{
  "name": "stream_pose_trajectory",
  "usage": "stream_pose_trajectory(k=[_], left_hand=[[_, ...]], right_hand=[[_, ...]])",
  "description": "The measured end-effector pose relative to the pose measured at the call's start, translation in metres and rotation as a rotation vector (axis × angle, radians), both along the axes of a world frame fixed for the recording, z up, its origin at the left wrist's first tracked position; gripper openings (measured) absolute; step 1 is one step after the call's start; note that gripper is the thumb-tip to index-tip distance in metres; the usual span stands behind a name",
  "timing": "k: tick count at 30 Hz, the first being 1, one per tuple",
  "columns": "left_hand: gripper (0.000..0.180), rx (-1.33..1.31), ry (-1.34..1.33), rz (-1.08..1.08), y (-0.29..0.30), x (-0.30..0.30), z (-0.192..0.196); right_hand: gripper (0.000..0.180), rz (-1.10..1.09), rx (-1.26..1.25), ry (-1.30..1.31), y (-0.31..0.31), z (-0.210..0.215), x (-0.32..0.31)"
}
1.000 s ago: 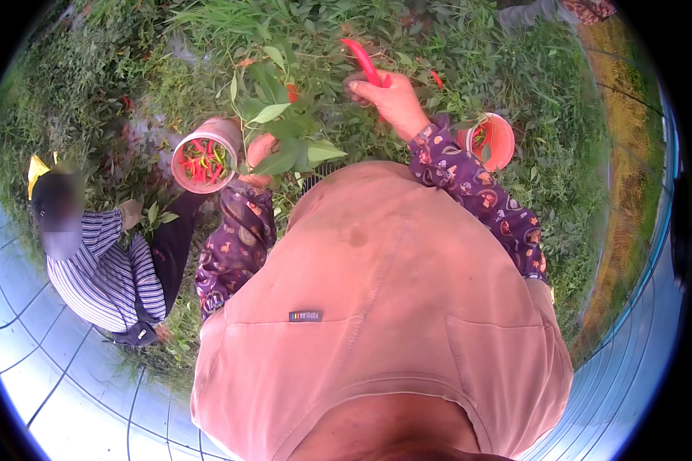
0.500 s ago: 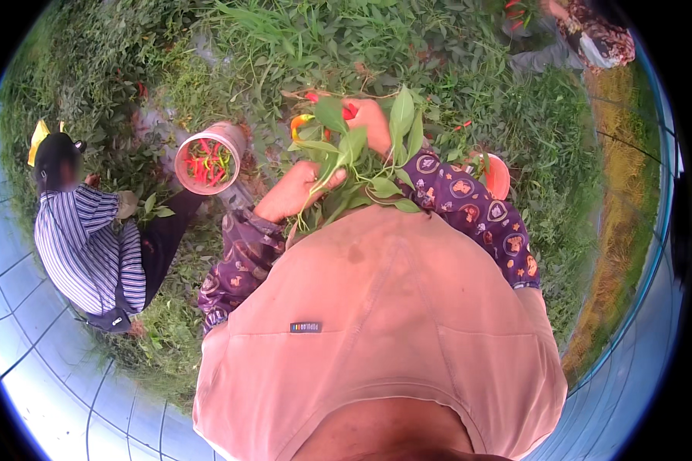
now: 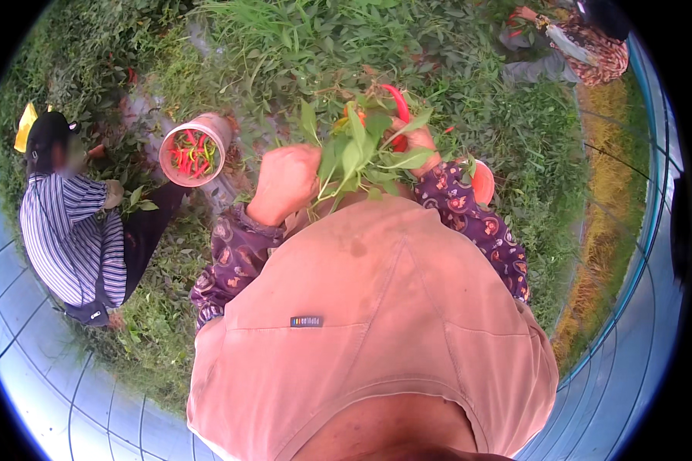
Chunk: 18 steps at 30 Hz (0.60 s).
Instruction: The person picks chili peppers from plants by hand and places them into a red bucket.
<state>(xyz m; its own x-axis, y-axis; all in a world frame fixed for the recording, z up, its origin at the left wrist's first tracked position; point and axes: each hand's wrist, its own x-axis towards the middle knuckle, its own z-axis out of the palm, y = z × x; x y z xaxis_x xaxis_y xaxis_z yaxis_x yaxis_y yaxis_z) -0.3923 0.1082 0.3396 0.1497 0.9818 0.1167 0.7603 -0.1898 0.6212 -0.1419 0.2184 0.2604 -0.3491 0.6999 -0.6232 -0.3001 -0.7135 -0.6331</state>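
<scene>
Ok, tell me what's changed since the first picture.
The left hand and right hand have shifted rightward and lower in the picture, along with the leafy branch; the left hand is farther from the pale bucket. Unchanged: red pepper in the right hand, red and green peppers in the bucket.

Foliage (image 3: 352, 154) sits between the fingers of the left hand (image 3: 288, 180) and right hand (image 3: 414, 141). Left of those fingers there's a bucket (image 3: 220, 127) with peppers (image 3: 193, 156) in it, a co-worker (image 3: 69, 238) farther left; right, another bucket (image 3: 483, 183).
</scene>
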Motion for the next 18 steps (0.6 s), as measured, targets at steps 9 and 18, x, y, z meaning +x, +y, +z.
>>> stream_pose_trajectory(k=[9, 18], left_hand=[[0.018, -0.02, -0.709, 0.515, 0.006, -0.1, -0.017], [0.04, -0.111, -2.099, 0.054, -0.012, -0.156, 0.003]], right_hand=[[0.032, 0.039, 0.128, -0.103, 0.009, 0.026, 0.003], [0.025, 0.214, 0.16, 0.028, 0.01, 0.049, -0.038]])
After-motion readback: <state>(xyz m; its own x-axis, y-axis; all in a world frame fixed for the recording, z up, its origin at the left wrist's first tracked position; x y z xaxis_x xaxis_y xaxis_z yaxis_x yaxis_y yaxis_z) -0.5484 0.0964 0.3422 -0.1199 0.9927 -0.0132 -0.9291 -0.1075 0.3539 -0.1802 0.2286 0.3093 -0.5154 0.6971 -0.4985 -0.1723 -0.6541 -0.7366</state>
